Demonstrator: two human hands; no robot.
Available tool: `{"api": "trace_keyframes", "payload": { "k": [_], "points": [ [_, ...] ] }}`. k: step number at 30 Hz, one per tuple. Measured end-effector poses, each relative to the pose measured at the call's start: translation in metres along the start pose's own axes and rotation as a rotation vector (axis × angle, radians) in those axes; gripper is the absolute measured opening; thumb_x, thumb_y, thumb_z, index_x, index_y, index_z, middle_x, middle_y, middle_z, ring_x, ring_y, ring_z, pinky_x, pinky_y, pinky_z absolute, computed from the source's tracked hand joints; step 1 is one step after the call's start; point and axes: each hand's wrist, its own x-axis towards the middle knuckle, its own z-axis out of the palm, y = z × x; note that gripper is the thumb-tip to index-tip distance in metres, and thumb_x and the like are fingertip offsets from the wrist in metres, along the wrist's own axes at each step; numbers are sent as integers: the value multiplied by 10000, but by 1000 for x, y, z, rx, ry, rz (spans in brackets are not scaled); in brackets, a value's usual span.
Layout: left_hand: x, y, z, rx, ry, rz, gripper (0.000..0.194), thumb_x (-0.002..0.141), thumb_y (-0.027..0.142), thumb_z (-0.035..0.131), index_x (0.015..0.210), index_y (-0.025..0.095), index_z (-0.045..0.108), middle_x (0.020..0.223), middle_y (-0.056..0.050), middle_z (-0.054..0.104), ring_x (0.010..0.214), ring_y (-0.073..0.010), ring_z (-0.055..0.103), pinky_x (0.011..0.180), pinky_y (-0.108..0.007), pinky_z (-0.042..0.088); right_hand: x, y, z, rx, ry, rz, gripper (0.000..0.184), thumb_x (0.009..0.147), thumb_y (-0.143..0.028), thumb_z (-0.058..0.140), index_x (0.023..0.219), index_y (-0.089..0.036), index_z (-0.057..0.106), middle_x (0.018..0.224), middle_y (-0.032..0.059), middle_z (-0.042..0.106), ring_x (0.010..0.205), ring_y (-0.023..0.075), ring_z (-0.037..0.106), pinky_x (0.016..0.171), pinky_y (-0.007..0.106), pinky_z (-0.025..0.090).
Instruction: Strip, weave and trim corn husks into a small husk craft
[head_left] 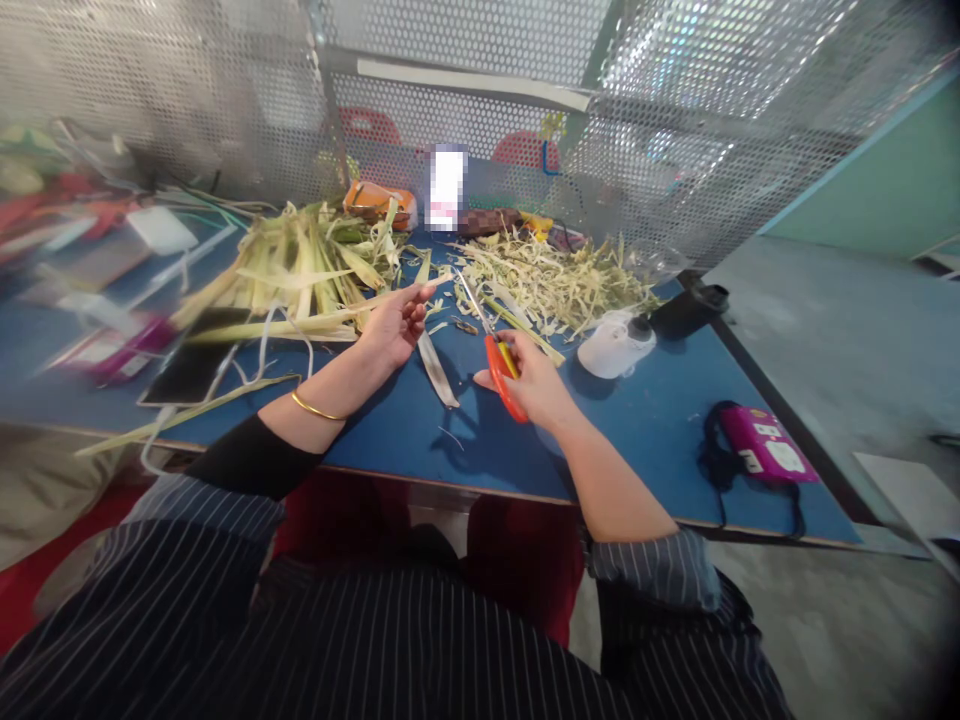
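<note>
My left hand (396, 325) pinches a long pale green leaf strip (300, 322) that runs off to the left over the blue table (645, 430). My right hand (529, 378) is closed round the orange handles of a pair of scissors (495, 355), blades pointing up and away toward the strip's end. A cut strip piece (437, 370) lies on the table between my hands. A gold bangle (315, 408) sits on my left wrist.
A heap of long leaves (300, 262) lies at the back left, and a pile of cut shreds (551, 280) at the back right. A white roll (616, 345), a black object (686, 310), a pink device with black strap (761, 445) and a dark tablet (196, 358) lie around. Perforated metal screens stand behind.
</note>
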Motion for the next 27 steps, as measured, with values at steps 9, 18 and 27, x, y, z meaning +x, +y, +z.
{"api": "trace_keyframes", "payload": {
  "k": [9,18,27],
  "points": [
    [-13,-9,10,34,-45,-30,67,821,142,668,775,96,686,651,10,678,427,14,523,393,-81,384,-4,-4,10,-9,27,-12,416,757,-474,674,1094,-248,578,752,-17,614,680,158,588,624,286,485],
    [-17,-13,12,59,-67,-47,54,808,150,686,782,103,682,677,8,693,430,7,515,386,-101,378,-1,-1,9,82,11,21,431,730,-488,712,1043,-218,589,747,-13,626,643,141,574,608,272,478],
    [-11,-14,8,81,-27,-5,29,781,149,706,780,126,688,731,-13,720,452,0,521,411,-104,381,-4,-11,2,-156,168,6,448,803,-548,618,1100,-213,595,703,-1,613,571,149,550,546,285,438]
  ]
}}
